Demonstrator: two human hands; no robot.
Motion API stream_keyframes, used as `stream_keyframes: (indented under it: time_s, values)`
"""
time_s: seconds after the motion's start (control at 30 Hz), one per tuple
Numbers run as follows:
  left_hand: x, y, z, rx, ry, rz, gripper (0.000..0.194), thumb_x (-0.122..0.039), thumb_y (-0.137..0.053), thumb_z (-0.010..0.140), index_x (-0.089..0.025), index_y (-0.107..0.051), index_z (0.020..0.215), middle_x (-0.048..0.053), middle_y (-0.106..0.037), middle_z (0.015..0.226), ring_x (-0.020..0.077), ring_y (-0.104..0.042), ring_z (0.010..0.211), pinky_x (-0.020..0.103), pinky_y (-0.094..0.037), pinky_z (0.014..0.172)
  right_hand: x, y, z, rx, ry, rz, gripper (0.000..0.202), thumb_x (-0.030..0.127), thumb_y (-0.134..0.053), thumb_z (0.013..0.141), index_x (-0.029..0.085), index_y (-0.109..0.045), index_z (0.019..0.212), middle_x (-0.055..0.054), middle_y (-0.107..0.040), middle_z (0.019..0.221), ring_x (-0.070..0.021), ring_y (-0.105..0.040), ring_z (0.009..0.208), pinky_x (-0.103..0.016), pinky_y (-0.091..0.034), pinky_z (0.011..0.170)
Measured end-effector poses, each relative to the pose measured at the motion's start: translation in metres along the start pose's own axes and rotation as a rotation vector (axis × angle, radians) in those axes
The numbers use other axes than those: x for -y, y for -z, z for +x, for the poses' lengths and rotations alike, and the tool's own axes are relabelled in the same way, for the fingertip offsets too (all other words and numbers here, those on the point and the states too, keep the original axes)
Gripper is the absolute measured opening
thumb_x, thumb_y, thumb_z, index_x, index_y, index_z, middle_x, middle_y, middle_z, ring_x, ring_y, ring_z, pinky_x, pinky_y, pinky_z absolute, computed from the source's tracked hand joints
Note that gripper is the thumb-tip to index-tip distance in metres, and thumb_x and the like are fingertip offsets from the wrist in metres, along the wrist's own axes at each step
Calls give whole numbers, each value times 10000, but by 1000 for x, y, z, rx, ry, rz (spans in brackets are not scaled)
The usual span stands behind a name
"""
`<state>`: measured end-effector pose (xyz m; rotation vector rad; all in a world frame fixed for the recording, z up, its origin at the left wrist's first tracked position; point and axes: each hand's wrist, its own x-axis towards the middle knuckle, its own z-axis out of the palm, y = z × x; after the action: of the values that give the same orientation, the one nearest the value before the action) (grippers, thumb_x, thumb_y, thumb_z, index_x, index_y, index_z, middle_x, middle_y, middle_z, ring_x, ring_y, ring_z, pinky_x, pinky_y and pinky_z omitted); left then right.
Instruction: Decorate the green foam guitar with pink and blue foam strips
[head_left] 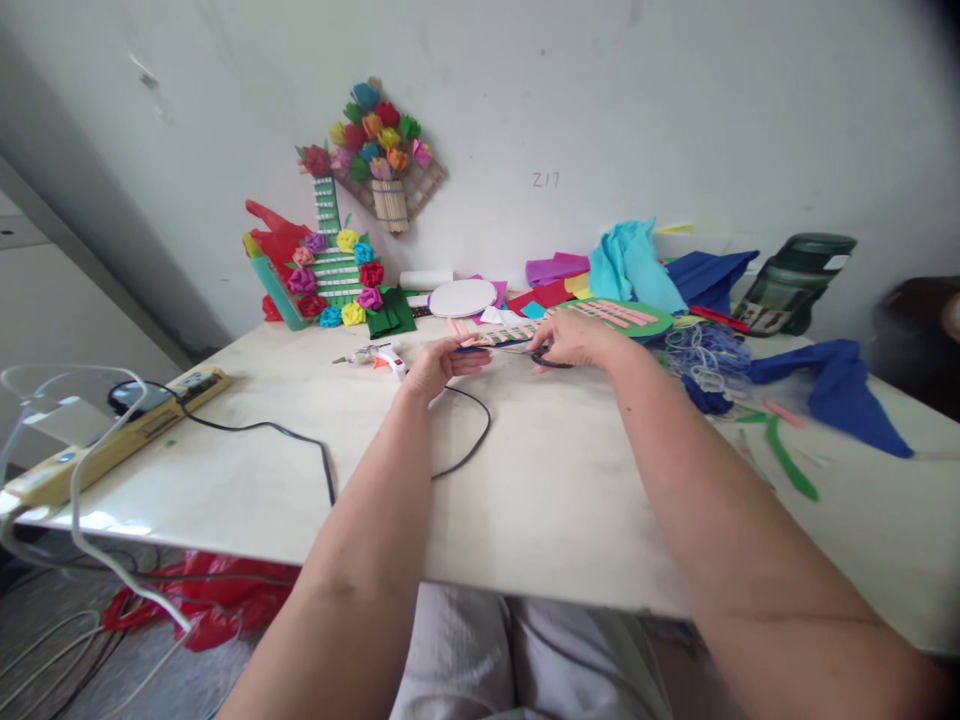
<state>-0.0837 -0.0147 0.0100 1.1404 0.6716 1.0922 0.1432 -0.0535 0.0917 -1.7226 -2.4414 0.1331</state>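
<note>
Right grip (576,338) clasps scissors (553,361); left (436,366) pinches blue piece (472,349).

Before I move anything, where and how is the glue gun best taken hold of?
Grip the glue gun probably by its white handle, from the side of the left hand: the handle slants towards that hand, while the narrow tip points left.

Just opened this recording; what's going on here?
The right hand holds dark-handled scissors pointing toward the left hand, which holds a narrow blue piece; whether the scissors touch it is unclear. Beyond them is a pink-striped green board, and a white glue gun rests near the left hand.
</note>
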Motion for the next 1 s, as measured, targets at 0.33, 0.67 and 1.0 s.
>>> stream_keyframes:
  time_s: [0.33,0.67,1.0]
  values:
    - [-6,-5,-4,-67,41,12,464,-250,-424,720,-20,-601,1083,176,-702,814,267,-674,815,364,-502,751,-10,13,-8,83,21,34,343,297,-668,633,208,-721,960,-1,-683,723,-127,-566,611,-218,-393,552]
    - [-5,-1,-2,-30,54,-8,475,-241,-403,742,-9,-566,1122,185,-699,839,268,-667,852,378,-478,800,-12,13,-7,57,80,51,356,319,-673,619,215,-723,956,10,-665,698,-115,-535,595,-222,-360,538]
    - [-7,-6,-3,-11,58,-45,451,-222,-401,730,-17,-572,1094,181,-699,795,272,-665,858,374,-473,787,5,7,-6,-19,101,-9,334,301,-678,619,227,-730,941,-13,-689,806,-137,-557,687,-222,-360,563]
